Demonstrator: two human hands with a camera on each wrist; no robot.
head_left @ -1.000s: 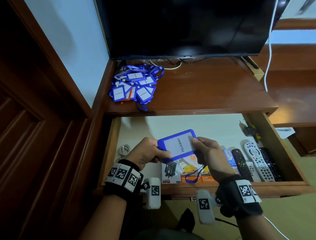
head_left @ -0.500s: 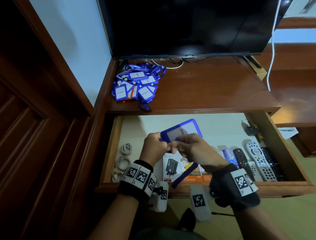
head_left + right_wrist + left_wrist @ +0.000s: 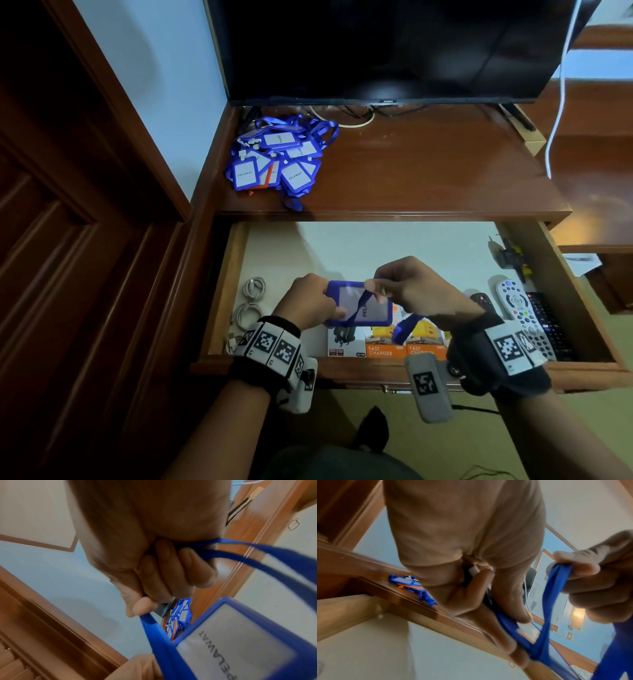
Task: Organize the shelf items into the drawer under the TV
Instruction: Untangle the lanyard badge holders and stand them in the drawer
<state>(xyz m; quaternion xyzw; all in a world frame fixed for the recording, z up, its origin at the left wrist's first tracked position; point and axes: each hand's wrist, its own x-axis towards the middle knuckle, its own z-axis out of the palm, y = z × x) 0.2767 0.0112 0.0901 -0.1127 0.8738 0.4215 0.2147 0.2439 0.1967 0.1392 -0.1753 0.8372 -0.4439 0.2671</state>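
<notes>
Over the open drawer point(image 3: 219, 294) I hold a blue badge holder point(image 3: 376, 311) marked PELAWAT, its card face point(image 3: 240, 642) filling the right wrist view. My left hand point(image 3: 310, 301) grips its left end. My right hand point(image 3: 407, 291) pinches the blue lanyard strap point(image 3: 363, 301), which crosses the card and loops down point(image 3: 406, 327). In the left wrist view the strap point(image 3: 551, 601) runs from my fingers to the other hand. A pile of blue badge holders point(image 3: 277, 161) with lanyards lies on the shelf point(image 3: 428, 171) under the TV point(image 3: 376, 48).
Inside the drawer lie coiled white cables point(image 3: 251, 301) at the left, charger boxes point(image 3: 383, 342) at the front, several remotes point(image 3: 520, 315) at the right and small tools point(image 3: 510, 253) at the back right. A white cord point(image 3: 558, 102) hangs at the right.
The badge holder has come down flatter and nearer the drawer front. My right hand left the card's edge and drew the lanyard strap across its face.
</notes>
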